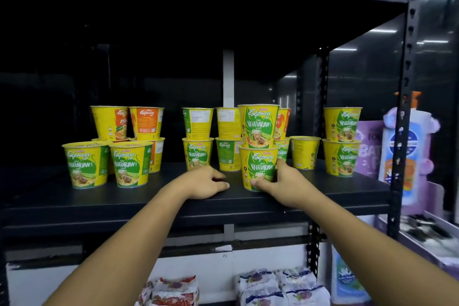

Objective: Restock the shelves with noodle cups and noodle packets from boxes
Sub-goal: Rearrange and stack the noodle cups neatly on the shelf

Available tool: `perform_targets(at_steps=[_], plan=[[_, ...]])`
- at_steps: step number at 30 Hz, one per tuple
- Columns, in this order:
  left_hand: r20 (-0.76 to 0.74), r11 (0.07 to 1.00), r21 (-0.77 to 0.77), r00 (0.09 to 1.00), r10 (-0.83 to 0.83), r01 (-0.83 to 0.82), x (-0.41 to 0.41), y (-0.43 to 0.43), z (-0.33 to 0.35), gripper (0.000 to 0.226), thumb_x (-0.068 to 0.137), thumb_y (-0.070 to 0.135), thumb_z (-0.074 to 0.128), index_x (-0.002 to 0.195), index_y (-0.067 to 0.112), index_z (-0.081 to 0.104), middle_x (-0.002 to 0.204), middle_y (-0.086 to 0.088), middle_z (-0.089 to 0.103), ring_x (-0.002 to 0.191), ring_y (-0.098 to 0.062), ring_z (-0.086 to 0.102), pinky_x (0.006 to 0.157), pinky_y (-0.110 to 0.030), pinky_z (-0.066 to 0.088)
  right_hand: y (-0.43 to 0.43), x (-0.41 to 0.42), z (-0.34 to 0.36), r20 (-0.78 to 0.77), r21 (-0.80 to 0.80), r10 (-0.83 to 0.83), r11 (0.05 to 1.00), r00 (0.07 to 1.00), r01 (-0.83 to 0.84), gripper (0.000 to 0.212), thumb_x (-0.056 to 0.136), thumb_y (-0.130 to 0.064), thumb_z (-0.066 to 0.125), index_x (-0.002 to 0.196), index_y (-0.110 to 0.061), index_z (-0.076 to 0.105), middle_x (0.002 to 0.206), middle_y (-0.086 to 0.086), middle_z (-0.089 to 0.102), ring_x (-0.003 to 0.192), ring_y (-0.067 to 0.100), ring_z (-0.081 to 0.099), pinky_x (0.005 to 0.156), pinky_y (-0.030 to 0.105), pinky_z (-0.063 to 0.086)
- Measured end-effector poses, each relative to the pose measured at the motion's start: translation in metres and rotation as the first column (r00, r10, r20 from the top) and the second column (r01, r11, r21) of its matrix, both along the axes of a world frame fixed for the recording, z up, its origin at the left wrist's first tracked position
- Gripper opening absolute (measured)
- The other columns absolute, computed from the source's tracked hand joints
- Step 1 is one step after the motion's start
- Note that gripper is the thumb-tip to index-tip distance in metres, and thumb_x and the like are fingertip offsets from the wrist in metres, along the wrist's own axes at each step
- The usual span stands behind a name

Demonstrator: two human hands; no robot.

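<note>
Yellow-and-green vegetarian noodle cup (258, 169), a second cup (258, 124) stacked on top, stands near the shelf (173, 204) front, right hand (283, 181) grip wrapped round it; left hand (206, 180) rests loose, empty. Placing step, likely: next, slide back without toppling.

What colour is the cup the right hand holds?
Cup: yellow and green, head view.

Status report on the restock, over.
Left hand rests on shelf, holding nothing. Right hand grips bottom cup of front stack, top cup on it. More cups close behind.
</note>
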State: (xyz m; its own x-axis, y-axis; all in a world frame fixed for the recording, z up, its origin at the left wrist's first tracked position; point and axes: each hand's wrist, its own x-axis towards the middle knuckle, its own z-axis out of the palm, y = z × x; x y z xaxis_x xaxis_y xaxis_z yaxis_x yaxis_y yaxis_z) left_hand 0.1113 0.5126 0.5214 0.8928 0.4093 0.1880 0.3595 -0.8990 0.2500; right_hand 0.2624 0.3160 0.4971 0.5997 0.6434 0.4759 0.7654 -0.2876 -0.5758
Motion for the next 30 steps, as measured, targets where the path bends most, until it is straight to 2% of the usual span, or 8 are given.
perform_targets(at_steps=[5, 8, 11, 13, 17, 21, 25, 30], plan=[[0.002, 0.992, 0.01, 0.992, -0.129, 0.129, 0.032, -0.036, 0.002, 0.055, 0.102, 0.053, 0.053, 0.15, 0.026, 0.053, 0.158, 0.005, 0.047, 0.145, -0.019, 0.042, 0.109, -0.024, 0.031, -0.04, 0.013, -0.002, -0.017, 0.037, -0.073, 0.997, 0.997, 0.074, 0.064, 0.082, -0.056, 0.078, 0.131, -0.025, 0.052, 0.125, -0.006, 0.066, 0.113, 0.017, 0.063, 0.092, 0.031, 0.049], [-0.004, 0.977, 0.027, 0.977, -0.211, 0.211, 0.059, -0.063, 0.003, 0.055, 0.103, 0.053, 0.051, 0.15, 0.024, 0.054, 0.156, 0.004, 0.049, 0.144, -0.019, 0.044, 0.112, -0.027, 0.033, -0.065, 0.024, -0.004, -0.032, 0.06, -0.121, 0.991, 0.992, 0.123, 0.063, 0.082, -0.056, 0.079, 0.131, -0.026, 0.053, 0.124, -0.007, 0.068, 0.109, 0.014, 0.063, 0.09, 0.029, 0.047], [-0.005, 0.965, 0.032, 0.965, -0.262, 0.262, 0.086, -0.088, 0.002, 0.053, 0.103, 0.053, 0.051, 0.146, 0.023, 0.058, 0.154, 0.002, 0.053, 0.142, -0.022, 0.046, 0.112, -0.029, 0.036, -0.089, 0.036, -0.006, -0.025, 0.077, -0.185, 0.979, 0.982, 0.187, 0.057, 0.084, -0.051, 0.079, 0.128, -0.025, 0.053, 0.115, -0.009, 0.066, 0.101, 0.012, 0.059, 0.085, 0.027, 0.042], [-0.01, 0.956, 0.012, 0.956, -0.292, 0.292, 0.101, -0.102, 0.0, 0.053, 0.104, 0.052, 0.05, 0.149, 0.024, 0.055, 0.157, 0.002, 0.049, 0.145, -0.022, 0.042, 0.11, -0.026, 0.032, -0.104, 0.046, -0.007, -0.033, 0.092, -0.231, 0.968, 0.972, 0.233, 0.052, 0.084, -0.049, 0.079, 0.123, -0.026, 0.054, 0.11, -0.01, 0.064, 0.102, 0.014, 0.061, 0.084, 0.027, 0.043], [-0.075, 0.954, 0.008, 0.951, -0.299, 0.301, 0.117, -0.11, -0.006, 0.054, 0.107, 0.053, 0.04, 0.155, 0.03, 0.045, 0.164, 0.003, 0.037, 0.151, -0.023, 0.032, 0.117, -0.029, 0.025, -0.127, 0.067, -0.013, -0.098, 0.134, -0.323, 0.933, 0.941, 0.334, 0.051, 0.083, -0.05, 0.081, 0.12, -0.024, 0.059, 0.111, -0.005, 0.071, 0.1, 0.018, 0.067, 0.086, 0.033, 0.053], [-0.112, 0.954, 0.015, 0.949, -0.295, 0.299, 0.117, -0.105, -0.01, 0.057, 0.109, 0.054, 0.033, 0.16, 0.03, 0.036, 0.168, 0.004, 0.029, 0.155, -0.022, 0.025, 0.123, -0.032, 0.017, -0.138, 0.086, -0.016, -0.115, 0.147, -0.397, 0.9, 0.911, 0.411, 0.053, 0.084, -0.047, 0.08, 0.124, -0.022, 0.056, 0.115, -0.001, 0.071, 0.103, 0.023, 0.066, 0.087, 0.036, 0.052], [-0.113, 0.952, 0.02, 0.947, -0.3, 0.304, 0.114, -0.107, -0.011, 0.056, 0.109, 0.053, 0.032, 0.16, 0.03, 0.034, 0.169, 0.005, 0.027, 0.155, -0.02, 0.023, 0.123, -0.032, 0.016, -0.139, 0.098, -0.018, -0.111, 0.133, -0.459, 0.872, 0.881, 0.471, 0.056, 0.087, -0.046, 0.077, 0.127, -0.015, 0.053, 0.118, 0.005, 0.069, 0.105, 0.028, 0.064, 0.08, 0.033, 0.047], [-0.111, 0.953, 0.012, 0.947, -0.3, 0.303, 0.113, -0.107, -0.01, 0.056, 0.109, 0.053, 0.032, 0.16, 0.031, 0.035, 0.168, 0.006, 0.028, 0.155, -0.019, 0.024, 0.123, -0.032, 0.016, -0.133, 0.104, -0.026, -0.107, 0.182, -0.503, 0.838, 0.858, 0.514, 0.055, 0.087, -0.05, 0.075, 0.123, -0.015, 0.052, 0.114, 0.007, 0.069, 0.103, 0.031, 0.065, 0.086, 0.043, 0.055]])
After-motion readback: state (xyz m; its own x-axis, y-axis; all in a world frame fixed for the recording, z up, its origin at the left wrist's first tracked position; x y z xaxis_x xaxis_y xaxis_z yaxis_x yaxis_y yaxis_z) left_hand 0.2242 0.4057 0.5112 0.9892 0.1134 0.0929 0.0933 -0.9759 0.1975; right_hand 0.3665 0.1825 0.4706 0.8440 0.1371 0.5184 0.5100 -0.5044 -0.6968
